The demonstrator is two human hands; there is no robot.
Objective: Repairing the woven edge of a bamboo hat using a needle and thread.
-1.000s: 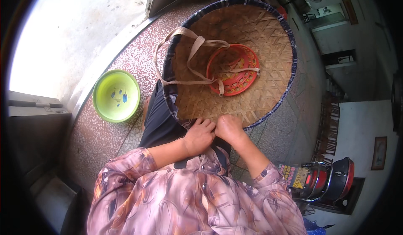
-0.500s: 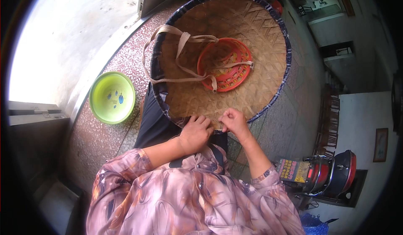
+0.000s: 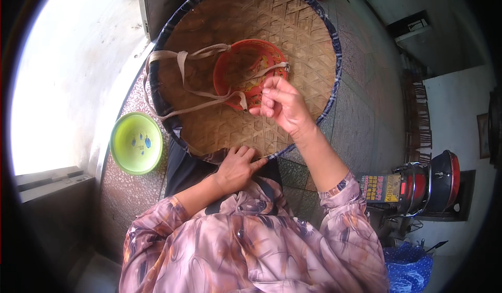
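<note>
One green basin (image 3: 136,143) sits on the floor (image 3: 353,115), left of one big woven basket (image 3: 308,47) at the person's lap; one motorcycle (image 3: 415,186) stands well apart, right. The right hand (image 3: 286,104), fingertips pinched together, partly blocks one red basket (image 3: 221,70) inside. The left hand (image 3: 236,170) clamps the near rim.

left hand (image 3: 236,167) on rim (image 3: 337,57) of woven basket (image 3: 306,36), right hand (image 3: 282,104) near red colander (image 3: 222,72)

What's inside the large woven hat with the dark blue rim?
A red openwork basket and pale straps show inside the woven hat. The right hand hides the basket's lower-right part and some weave, so what lies behind it can't be seen.
</note>
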